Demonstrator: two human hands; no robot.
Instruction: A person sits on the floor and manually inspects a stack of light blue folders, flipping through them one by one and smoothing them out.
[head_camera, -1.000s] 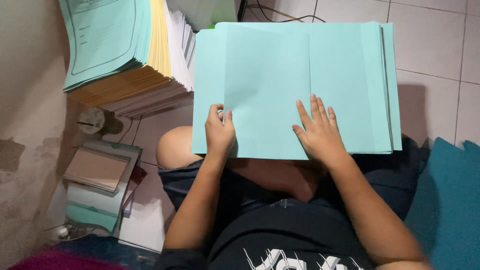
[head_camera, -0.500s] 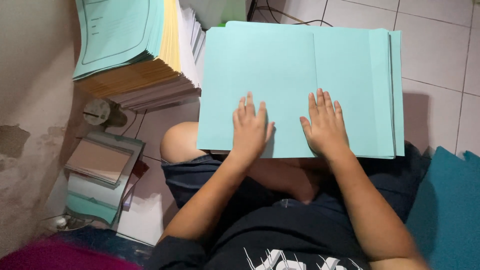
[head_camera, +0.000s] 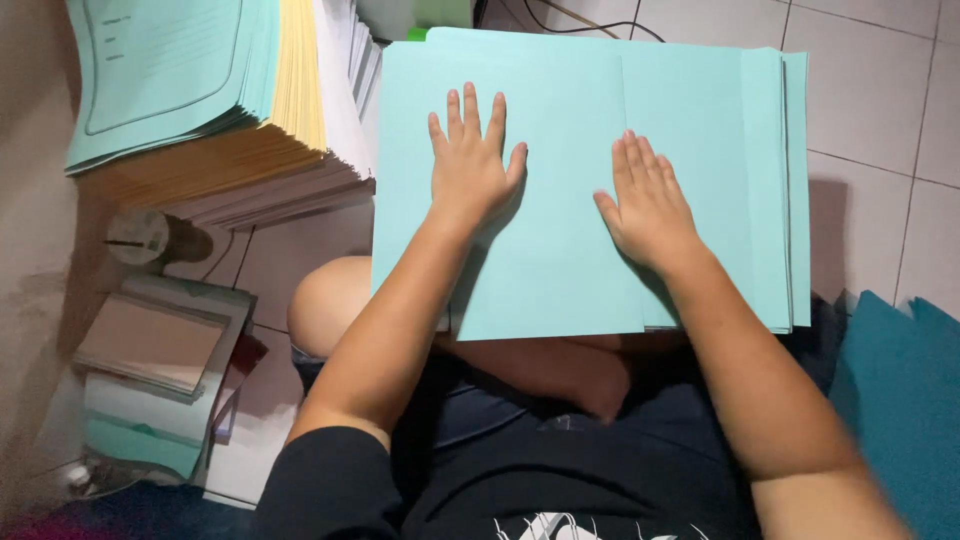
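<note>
Left of the pale green folder pile (head_camera: 560, 260) a tall paper stack (head_camera: 220, 110) crowds close, while to its right bare floor tiles (head_camera: 880, 120) lie open.

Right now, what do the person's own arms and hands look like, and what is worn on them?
Both arms are bare from the short black sleeve down. The left hand and right hand are bare: no gloves, rings, watch or bracelets visible. The right sleeve is out of view.

Big light-teal folder (head_camera: 560, 260) lying flat and face-up across the lap, top edge out over the floor tiles. A folded flap shows as a vertical crease right of the middle. More matching sheets are stacked underneath, their edges peeking out along the right side.
</note>
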